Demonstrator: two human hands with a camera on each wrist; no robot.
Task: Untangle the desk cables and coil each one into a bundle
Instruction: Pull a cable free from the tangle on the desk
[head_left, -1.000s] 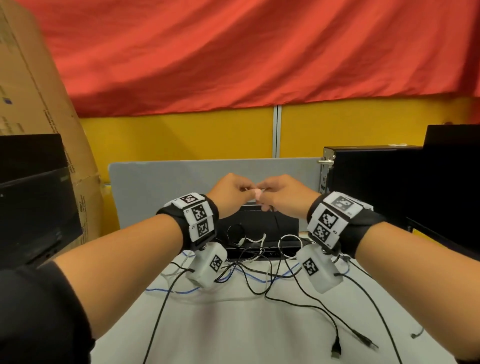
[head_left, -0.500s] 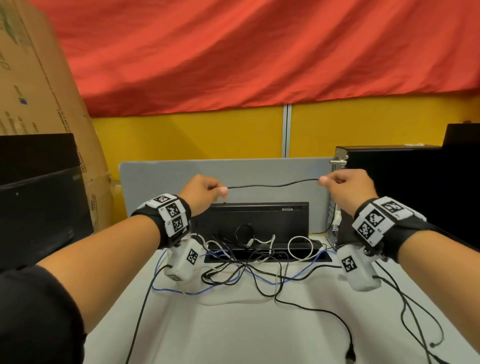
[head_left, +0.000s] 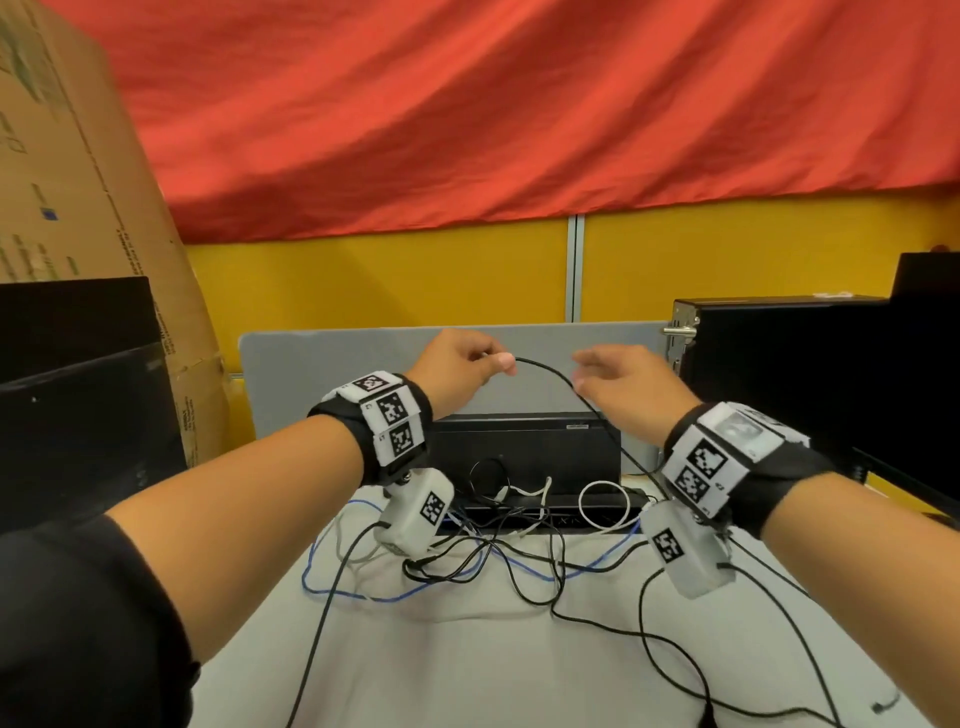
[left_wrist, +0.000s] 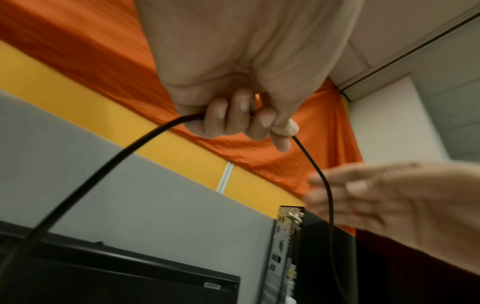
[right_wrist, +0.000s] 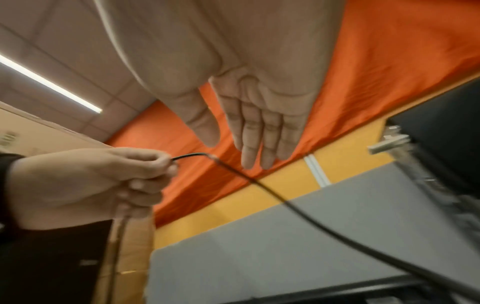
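My left hand (head_left: 470, 358) is raised above the desk and grips a thin black cable (head_left: 550, 375) between thumb and curled fingers (left_wrist: 233, 115). From that hand the cable arcs right and drops under my right hand (head_left: 605, 371) toward the tangle. In the right wrist view my right hand (right_wrist: 249, 131) has straight fingers and holds nothing, with the black cable (right_wrist: 262, 186) passing just below them. A tangle of black, white and blue cables (head_left: 498, 551) lies on the white desk (head_left: 467, 665) in front of a black box.
A black box (head_left: 524, 441) stands at the desk's back against a grey partition (head_left: 332, 358). A black computer tower (head_left: 779, 374) is at the right, a dark monitor (head_left: 78, 405) and a cardboard box (head_left: 78, 182) at the left. Loose black cable ends (head_left: 878, 705) trail to the near right.
Half a second ago both hands held the black cable stretched taut between them. My right hand has let go and moved back toward the left hand, and the cable now sags.
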